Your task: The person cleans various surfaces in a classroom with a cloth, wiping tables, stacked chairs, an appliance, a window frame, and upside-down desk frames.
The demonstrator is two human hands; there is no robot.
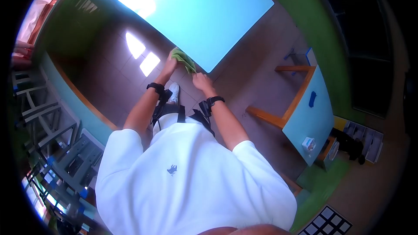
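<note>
Shirt (204, 182), white with a small dark emblem (172, 170), fills the lower middle of the frame. Above it are two black wristbands (215, 100) and, between them, a white shoe (174, 91) on the tiled floor (257, 63). Just above the middle of the frame, a green cloth (184, 59) is held at both ends: the left hand (170, 64) has its fingers closed around the upper-left end, and the right hand (201, 81) grips the lower-right end with curled fingers. The cloth is just beside the lower corner of a pale blue table (213, 21) at the top of the frame; whether it touches the edge I cannot tell. Glare whitens that tabletop's upper-left part. On the right of the frame stands a wooden-legged desk (302, 119) with a blue top, bearing a dark blue object (312, 99) and a small whitish item (308, 144). Grey metal frames (48, 115) crowd the left edge, below a pinkish curtain (41, 13) at upper left
</note>
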